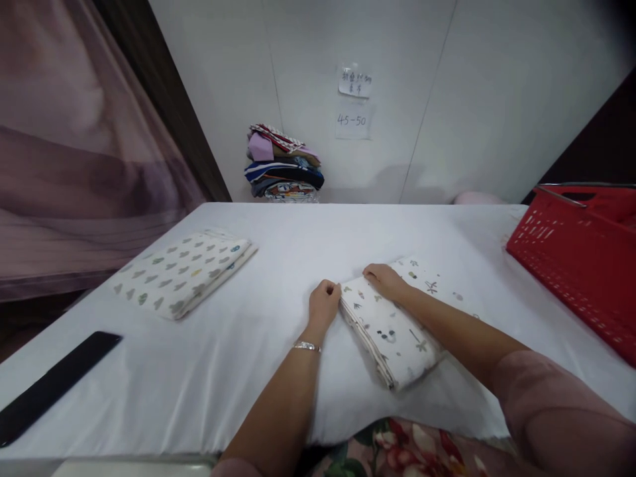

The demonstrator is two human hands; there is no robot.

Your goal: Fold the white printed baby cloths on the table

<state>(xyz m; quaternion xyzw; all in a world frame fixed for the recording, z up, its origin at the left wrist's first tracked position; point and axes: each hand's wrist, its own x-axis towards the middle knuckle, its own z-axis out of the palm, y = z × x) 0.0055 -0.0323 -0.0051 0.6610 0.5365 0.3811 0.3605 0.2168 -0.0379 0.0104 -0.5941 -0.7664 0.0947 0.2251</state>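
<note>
The right forearm (457,324) hides part of the folded cloth (392,341).

- One white table (298,238)
- Cloud-print cloth (183,275) and palm-print cloth (397,338): two, on the table
- Left hand (324,306) and right hand (386,281): two, over the table
- One black object (54,391), table's near left
- One red basket (571,258), table's right end
- One fabric pile (284,167), beyond the table
- Upper note (354,83) and lower note (353,121): two, behind the table

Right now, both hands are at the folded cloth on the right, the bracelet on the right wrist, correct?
Not quite: the head view shows the bracelet on the left wrist. The left hand and right hand are indeed at the folded cloth on the right.
</note>
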